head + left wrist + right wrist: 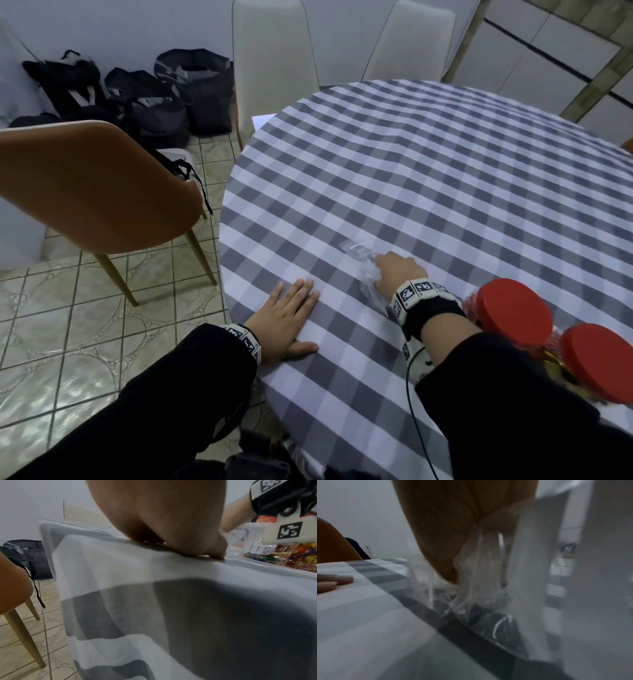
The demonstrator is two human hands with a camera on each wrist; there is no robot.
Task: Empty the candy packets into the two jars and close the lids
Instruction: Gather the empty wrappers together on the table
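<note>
Apparently near done: both jars (555, 337), right of the right hand's fingers, wear red lids and hold candy; whether the lids are tight is hidden. Left hand (287, 322) lies flat, fingers straight, on the tablecloth (428, 164). Right hand (394, 270) pinches a clear, seemingly empty packet (359, 253); blur hides any contents.

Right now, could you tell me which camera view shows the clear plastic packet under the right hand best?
The right wrist view: the clear plastic packet fills the middle, bunched in the right hand, though blurred. The head view shows it small and faint on the checked tablecloth. The left wrist view catches only a crumpled part behind the left hand.
</note>
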